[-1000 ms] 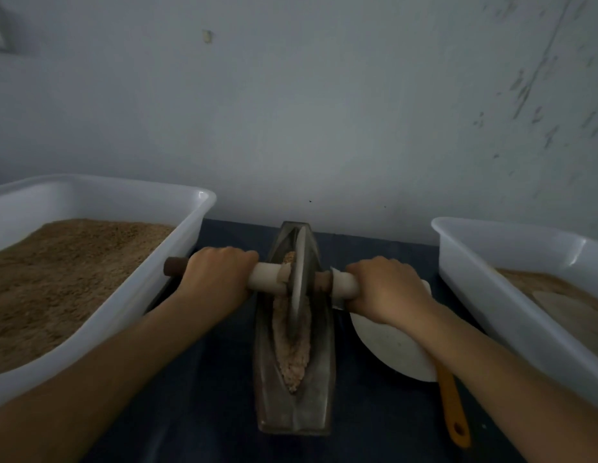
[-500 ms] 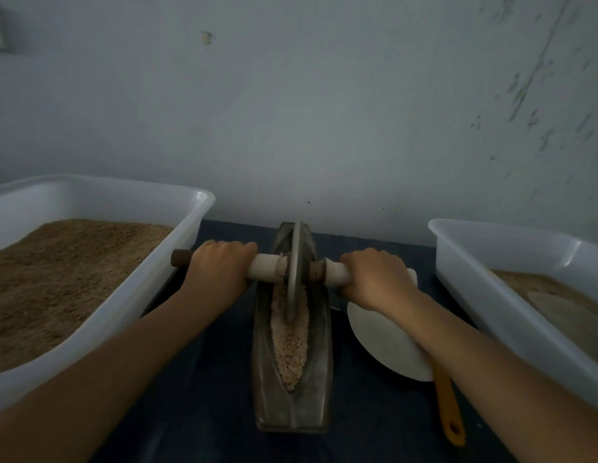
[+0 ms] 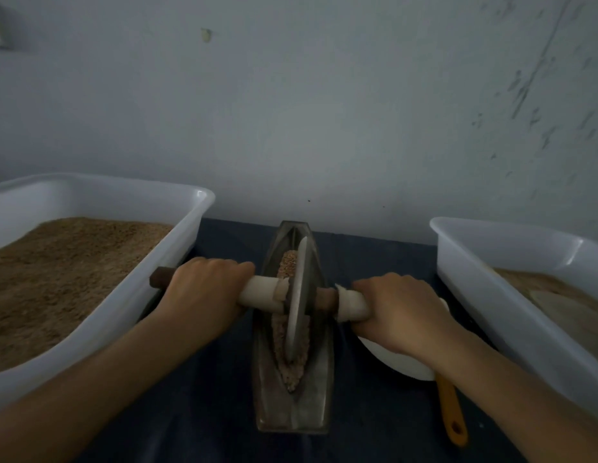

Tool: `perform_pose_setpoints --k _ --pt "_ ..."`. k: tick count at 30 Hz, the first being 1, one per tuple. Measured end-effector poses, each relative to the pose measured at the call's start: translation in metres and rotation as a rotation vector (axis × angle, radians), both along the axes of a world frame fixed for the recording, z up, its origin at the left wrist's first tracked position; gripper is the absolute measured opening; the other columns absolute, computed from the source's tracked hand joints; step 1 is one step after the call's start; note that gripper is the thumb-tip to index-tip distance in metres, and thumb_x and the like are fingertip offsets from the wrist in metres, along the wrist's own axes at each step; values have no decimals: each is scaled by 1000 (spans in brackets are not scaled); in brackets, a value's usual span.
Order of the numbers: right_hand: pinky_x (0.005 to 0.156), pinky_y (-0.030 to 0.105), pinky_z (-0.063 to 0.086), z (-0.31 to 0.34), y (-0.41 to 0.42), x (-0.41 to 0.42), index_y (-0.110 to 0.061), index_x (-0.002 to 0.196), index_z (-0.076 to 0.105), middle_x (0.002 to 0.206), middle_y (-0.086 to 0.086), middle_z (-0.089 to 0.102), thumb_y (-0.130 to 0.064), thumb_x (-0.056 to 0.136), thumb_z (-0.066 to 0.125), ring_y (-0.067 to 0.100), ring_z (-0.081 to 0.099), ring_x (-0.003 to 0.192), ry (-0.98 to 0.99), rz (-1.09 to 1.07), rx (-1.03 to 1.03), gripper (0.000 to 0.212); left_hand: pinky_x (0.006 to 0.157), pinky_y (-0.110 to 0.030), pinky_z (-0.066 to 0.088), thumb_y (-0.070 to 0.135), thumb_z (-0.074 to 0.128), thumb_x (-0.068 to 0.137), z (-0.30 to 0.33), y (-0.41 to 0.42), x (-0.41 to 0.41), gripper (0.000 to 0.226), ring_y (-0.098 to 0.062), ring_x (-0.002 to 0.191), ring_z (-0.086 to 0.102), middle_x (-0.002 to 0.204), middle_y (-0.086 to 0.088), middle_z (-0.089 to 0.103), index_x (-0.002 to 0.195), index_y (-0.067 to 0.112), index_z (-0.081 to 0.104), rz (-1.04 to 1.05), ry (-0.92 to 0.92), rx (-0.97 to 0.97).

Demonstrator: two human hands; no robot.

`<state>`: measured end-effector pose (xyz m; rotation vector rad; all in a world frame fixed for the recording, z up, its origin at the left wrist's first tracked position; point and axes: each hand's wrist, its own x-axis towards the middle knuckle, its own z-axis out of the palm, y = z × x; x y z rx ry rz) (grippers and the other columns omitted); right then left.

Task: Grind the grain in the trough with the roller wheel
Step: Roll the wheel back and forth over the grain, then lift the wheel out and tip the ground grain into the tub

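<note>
Head view: left hand point(image 3: 204, 289) and right hand point(image 3: 396, 309) each wrapped tight round the axle point(image 3: 264, 292); roller wheel point(image 3: 297, 302) sits mid-trough point(image 3: 292, 409) on the grain point(image 3: 287, 265). Press evenly, roll straight — tilt would ride the wall.

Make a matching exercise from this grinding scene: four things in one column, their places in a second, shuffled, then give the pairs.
Things:
1. roller wheel
2. left tub
3. orange handle
4. right hand

Places:
A. near right, sticking out from under the white dish
B. standing in the trough, on the grain
C. gripping the white-wrapped axle end right of the wheel
D. beside the trough, heaped with brown meal

Pairs: 1-B, 2-D, 3-A, 4-C
</note>
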<state>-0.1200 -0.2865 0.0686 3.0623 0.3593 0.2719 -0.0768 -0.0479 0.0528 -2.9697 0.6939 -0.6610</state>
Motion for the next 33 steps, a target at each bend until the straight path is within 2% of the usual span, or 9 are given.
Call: perform_pose_setpoints --k 3,6,11,19,21,25,28,31,33 --pt "51 26 26 -3 1 20 -29 75 49 79 -6 57 -41 81 59 14 48 69 -14 -26 -7 16 73 -21 34 35 54 88 -2 -5 18 18 -10 91 58 101 10 59 86 31 36 27 -4 -19" --pt "52 27 25 -5 2 44 -28 76 49 80 -4 55 -39 79 61 16 50 72 -28 -72 -10 16 76 -25 37 32 55 88 -3 -11 38 13 -14 92 59 101 6 60 93 27 45 62 -29 -17" --pt "53 28 25 -3 1 69 -30 76 47 83 -5 56 -37 79 63 14 45 71 -30 -91 4 18 72 -25 32 31 54 88 -4 -16 61 15 -16 91 59 99 3 62 87 25 40 93 -64 1" --pt "48 26 23 4 4 57 -27 72 49 73 -7 49 -36 79 60 14 45 67 -4 -67 -45 16 78 -24 38 33 54 88 -3 -10 46 13 -12 91 59 100 5 62 98 24 51 34 9 -58" --pt "47 26 23 5 7 53 -24 75 55 71 -7 50 -36 77 61 15 46 65 -9 -39 -54 13 83 -25 41 32 54 89 -4 -10 39 13 -11 92 58 101 7 62 99 26 51 27 10 -84" --pt "48 24 23 10 19 51 -24 88 65 76 -4 55 -36 76 63 19 57 75 34 -6 -53 17 89 -26 40 32 54 89 -2 -12 30 12 -10 94 57 102 9 60 100 28 50 4 -28 -97" --pt "58 26 30 11 19 50 -26 93 64 88 -2 60 -38 76 64 21 58 83 65 -13 -10 21 92 -27 40 32 52 90 4 -15 29 14 -10 97 57 105 8 60 102 27 49 4 -8 -64" --pt "62 29 33 9 15 47 -30 91 60 93 -3 63 -40 77 61 20 59 87 56 -2 30 17 93 -27 37 31 52 89 9 -17 28 12 -12 98 56 106 7 60 101 27 49 -6 13 -46" --pt "60 29 33 12 12 46 -33 84 58 90 -5 63 -39 77 58 20 60 84 -12 -15 58 9 92 -27 34 30 52 88 18 -20 28 12 -13 99 56 106 7 61 99 27 49 5 -61 -60"
